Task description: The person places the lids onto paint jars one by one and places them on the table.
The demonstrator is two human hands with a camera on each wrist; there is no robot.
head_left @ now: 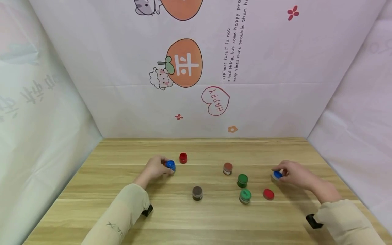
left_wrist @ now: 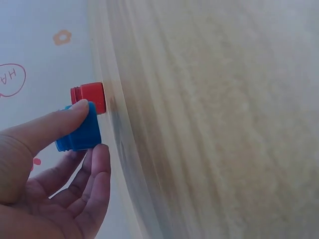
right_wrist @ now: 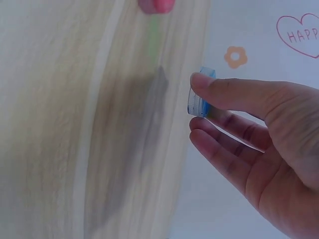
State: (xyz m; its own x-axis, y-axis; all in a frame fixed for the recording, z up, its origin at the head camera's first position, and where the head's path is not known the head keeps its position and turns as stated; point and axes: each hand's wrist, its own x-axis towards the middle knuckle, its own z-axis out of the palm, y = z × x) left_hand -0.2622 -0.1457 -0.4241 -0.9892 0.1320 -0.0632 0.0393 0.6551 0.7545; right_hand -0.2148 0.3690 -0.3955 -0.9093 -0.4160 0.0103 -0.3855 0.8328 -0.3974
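Observation:
My left hand [head_left: 157, 167] pinches a blue paint jar [left_wrist: 85, 132] between thumb and fingers; the jar has no lid on it. Right beside that jar stands a red paint jar [head_left: 183, 158], also lidless. On the right side of the table, my right hand [head_left: 295, 174] pinches a blue-and-clear jar lid [head_left: 277, 175] by its edges, its blue inner face turned up. In the right wrist view the lid [right_wrist: 200, 94] is held between thumb and fingertips. Nearer the middle from that hand lies a red lid [head_left: 268, 194] on the wood.
Several lidded jars stand on the wooden table [head_left: 171, 221]: a reddish-brown jar [head_left: 227, 168], a dark green jar [head_left: 242, 180], a lighter green jar [head_left: 245, 196] and a dark grey-brown jar [head_left: 197, 193]. White printed sheets [head_left: 260, 102] wall the back and both sides.

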